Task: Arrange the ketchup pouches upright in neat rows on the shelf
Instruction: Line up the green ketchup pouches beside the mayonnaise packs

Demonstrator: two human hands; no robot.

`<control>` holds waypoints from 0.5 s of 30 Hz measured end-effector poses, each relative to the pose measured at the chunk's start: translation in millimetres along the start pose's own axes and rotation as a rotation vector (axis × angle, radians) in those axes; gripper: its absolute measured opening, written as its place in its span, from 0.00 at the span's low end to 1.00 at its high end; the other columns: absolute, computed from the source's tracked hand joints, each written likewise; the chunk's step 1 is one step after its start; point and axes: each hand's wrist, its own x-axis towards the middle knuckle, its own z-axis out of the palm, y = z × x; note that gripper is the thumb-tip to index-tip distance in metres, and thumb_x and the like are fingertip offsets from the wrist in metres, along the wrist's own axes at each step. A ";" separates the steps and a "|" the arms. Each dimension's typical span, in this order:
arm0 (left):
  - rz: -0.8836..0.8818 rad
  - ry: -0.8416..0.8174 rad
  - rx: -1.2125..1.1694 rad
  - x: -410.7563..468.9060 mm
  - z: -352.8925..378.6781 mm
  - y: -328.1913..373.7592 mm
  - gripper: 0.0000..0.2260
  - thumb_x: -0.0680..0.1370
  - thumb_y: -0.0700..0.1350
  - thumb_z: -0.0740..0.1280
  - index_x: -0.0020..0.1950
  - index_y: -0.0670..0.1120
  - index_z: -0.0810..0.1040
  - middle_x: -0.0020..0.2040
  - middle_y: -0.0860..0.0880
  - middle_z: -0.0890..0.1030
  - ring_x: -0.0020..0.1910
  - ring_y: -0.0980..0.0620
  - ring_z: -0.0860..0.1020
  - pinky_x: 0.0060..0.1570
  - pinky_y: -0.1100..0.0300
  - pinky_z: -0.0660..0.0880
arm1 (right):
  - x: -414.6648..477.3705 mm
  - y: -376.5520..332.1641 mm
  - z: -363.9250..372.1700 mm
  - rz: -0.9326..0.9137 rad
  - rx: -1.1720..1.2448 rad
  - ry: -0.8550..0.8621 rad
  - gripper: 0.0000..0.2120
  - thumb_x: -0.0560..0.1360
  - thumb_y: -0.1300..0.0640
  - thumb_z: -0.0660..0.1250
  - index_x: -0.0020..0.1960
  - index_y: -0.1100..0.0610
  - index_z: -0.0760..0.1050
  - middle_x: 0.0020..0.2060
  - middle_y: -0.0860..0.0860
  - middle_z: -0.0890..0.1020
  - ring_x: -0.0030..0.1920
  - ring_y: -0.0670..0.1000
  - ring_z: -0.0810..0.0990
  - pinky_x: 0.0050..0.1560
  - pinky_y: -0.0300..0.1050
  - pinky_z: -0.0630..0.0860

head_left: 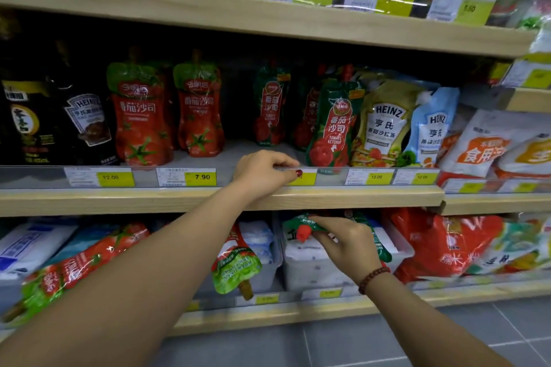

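Observation:
On the middle shelf point(208, 198) two red ketchup pouches with green tops point(138, 116) point(199, 110) stand upright at the left. Darker green-and-red ketchup pouches point(329, 125) point(269, 107) stand further right, one leaning. My left hand point(262, 171) rests on the clear price rail at that shelf's front, fingers curled over its edge. Below, my right hand point(347, 244) grips a green ketchup pouch with a red cap point(301, 228) lying on the lower shelf. Two more ketchup pouches point(77, 265) point(235, 268) lie flat or hang upside down on the lower shelf.
Dark Heinz sauce pouches point(86, 125) stand at the left of the middle shelf, Heinz salad dressing pouches point(384, 125) at the right. White bins point(310, 271) and red bags point(441, 244) fill the lower shelf. Yellow price tags point(201, 177) line the rails. Grey floor tiles lie below.

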 end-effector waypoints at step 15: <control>0.077 -0.354 -0.573 -7.6 -41.2 27.0 0.19 0.67 0.58 0.68 0.54 0.52 0.80 0.49 0.55 0.84 0.50 0.59 0.81 0.45 0.67 0.76 | 105.0 -41.9 -68.6 0.467 0.868 0.141 0.03 0.70 0.59 0.71 0.38 0.55 0.82 0.37 0.50 0.86 0.39 0.50 0.85 0.36 0.41 0.80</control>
